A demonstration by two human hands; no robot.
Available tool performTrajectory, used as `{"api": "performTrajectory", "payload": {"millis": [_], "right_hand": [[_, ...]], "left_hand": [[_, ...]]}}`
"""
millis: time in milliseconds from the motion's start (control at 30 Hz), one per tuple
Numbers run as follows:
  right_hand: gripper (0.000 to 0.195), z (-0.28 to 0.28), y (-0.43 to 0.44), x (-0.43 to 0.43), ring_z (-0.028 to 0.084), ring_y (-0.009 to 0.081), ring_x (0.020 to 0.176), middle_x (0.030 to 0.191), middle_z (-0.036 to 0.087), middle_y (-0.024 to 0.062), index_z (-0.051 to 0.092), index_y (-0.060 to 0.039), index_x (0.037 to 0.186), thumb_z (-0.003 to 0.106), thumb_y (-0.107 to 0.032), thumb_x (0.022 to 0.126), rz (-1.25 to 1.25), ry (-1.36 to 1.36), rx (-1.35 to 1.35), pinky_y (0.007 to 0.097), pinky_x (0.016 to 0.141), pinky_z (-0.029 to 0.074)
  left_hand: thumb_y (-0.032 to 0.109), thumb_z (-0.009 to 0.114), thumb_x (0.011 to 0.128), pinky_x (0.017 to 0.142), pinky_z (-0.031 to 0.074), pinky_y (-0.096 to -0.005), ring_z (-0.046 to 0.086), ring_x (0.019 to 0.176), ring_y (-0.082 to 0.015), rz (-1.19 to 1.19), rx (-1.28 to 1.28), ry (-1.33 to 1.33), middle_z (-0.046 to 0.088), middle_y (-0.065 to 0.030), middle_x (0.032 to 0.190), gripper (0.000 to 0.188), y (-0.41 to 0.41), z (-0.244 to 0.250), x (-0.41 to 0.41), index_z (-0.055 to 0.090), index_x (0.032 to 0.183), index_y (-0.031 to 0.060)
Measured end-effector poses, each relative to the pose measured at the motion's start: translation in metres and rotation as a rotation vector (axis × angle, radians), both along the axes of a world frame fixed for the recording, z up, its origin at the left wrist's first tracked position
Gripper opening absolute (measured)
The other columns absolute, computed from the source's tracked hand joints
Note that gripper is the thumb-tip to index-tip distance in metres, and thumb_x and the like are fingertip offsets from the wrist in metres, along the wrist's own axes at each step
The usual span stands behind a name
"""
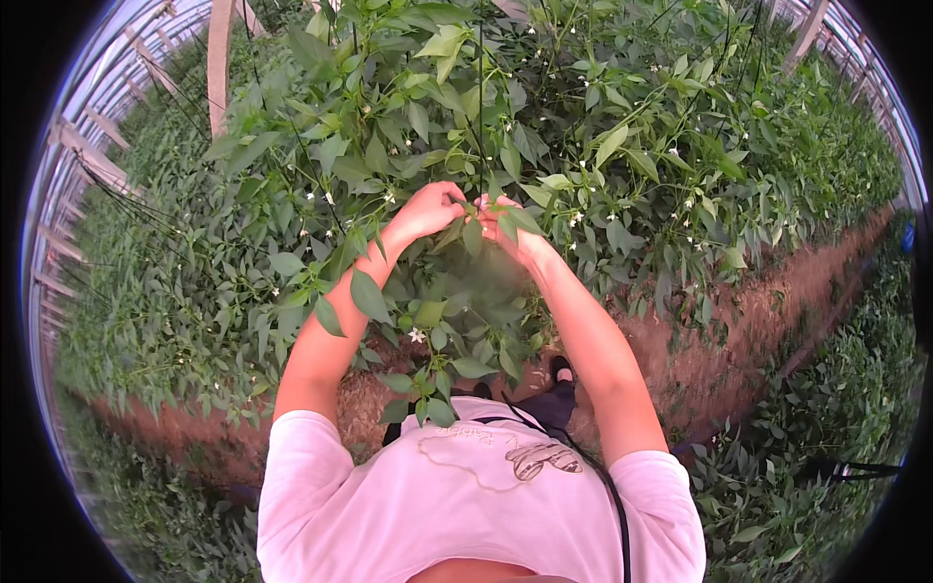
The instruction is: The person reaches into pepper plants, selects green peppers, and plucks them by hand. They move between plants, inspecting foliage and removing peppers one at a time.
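Observation:
My left hand (431, 209) reaches into a row of flowering pepper plants (408, 80), its bent fingers pinched at a leafy pepper shoot (472, 237). Close beside it, my right hand (508, 227) has its fingers drawn together where a black support string (480, 109) comes down to the shoot. The string runs almost straight up from between my hands. Leaves cover part of my right hand's fingers, so the exact grip is partly hidden. Below my hands, a lower branch bears a white flower (416, 335) and several broad leaves. Another leafy branch (368, 294) crosses in front of my left forearm.
Several concrete posts (219, 69) stand among the plants. Other dark strings (339, 211) slant through the foliage. Bare soil (736, 357) lines the row's near side, with another plant row (773, 481) at lower right. A black cord (616, 495) hangs across my shirt.

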State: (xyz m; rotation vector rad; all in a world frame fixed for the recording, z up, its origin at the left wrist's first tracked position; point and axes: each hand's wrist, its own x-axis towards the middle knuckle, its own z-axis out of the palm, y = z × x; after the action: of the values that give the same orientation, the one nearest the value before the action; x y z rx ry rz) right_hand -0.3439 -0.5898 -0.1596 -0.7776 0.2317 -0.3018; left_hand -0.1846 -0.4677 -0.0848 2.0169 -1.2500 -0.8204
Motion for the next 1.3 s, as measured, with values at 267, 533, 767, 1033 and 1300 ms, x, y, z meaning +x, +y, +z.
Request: {"api": "performTrajectory", "payload": {"millis": [267, 533, 767, 1033, 1300], "right_hand": [[0.025, -0.041, 0.009, -0.003, 0.068, 0.0211, 0.091, 0.103, 0.068, 0.016, 0.054, 0.004, 0.113, 0.038, -0.014, 0.104, -0.06, -0.031, 0.499, 0.03, 0.082, 0.058], [0.009, 0.016, 0.127, -0.08, 0.053, 0.0215, 0.078, 0.094, 0.058, 0.0091, 0.056, -0.004, 0.093, 0.06, 0.0, 0.086, -0.909, 0.285, -1.026, 0.033, 0.074, 0.045], [0.035, 0.012, 0.197, -0.105, 0.056, 0.0264, 0.096, 0.107, 0.06, 0.0055, 0.064, -0.01, 0.105, 0.066, -0.004, 0.071, -0.19, -0.155, -1.693, 0.0349, 0.083, 0.05], [0.024, 0.041, 0.189, -0.054, 0.055, 0.0287, 0.108, 0.122, 0.057, 0.0087, 0.059, -0.0032, 0.093, 0.066, -0.002, 0.07, 0.005, -0.265, -1.733, 0.0373, 0.089, 0.05], [0.026, 0.043, 0.188, -0.051, 0.056, 0.0286, 0.104, 0.112, 0.062, 0.0104, 0.063, -0.0029, 0.096, 0.067, -0.002, 0.07, -0.131, -0.173, -1.794, 0.0391, 0.088, 0.05]], "left_hand": [[0.013, 0.061, 0.097, 0.089, 0.048, -0.0284, 0.062, 0.093, -0.0099, -0.307, -0.23, 0.344, 0.069, -0.004, 0.1, 0.016, -0.004, 0.03, -0.009, 0.066, 0.102, -0.0012], [0.022, 0.051, 0.102, 0.071, 0.051, -0.0271, 0.062, 0.079, -0.0108, -0.242, -0.179, 0.203, 0.068, -0.0028, 0.086, 0.023, 0.007, 0.027, -0.01, 0.061, 0.094, 0.0025], [0.025, 0.049, 0.103, 0.062, 0.051, -0.0258, 0.063, 0.074, -0.01, -0.264, -0.058, 0.2, 0.066, -0.0027, 0.083, 0.024, -0.004, 0.03, -0.019, 0.056, 0.093, 0.0038], [0.024, 0.057, 0.1, 0.076, 0.059, -0.0291, 0.068, 0.082, -0.0157, -0.275, -0.015, 0.413, 0.063, -0.0062, 0.091, 0.026, -0.008, 0.036, -0.03, 0.054, 0.09, 0.0009], [0.016, 0.055, 0.1, 0.092, 0.055, -0.035, 0.066, 0.099, -0.0204, -0.372, -0.026, 0.504, 0.064, -0.0119, 0.103, 0.017, 0.008, 0.055, -0.032, 0.053, 0.101, -0.0003]]}}
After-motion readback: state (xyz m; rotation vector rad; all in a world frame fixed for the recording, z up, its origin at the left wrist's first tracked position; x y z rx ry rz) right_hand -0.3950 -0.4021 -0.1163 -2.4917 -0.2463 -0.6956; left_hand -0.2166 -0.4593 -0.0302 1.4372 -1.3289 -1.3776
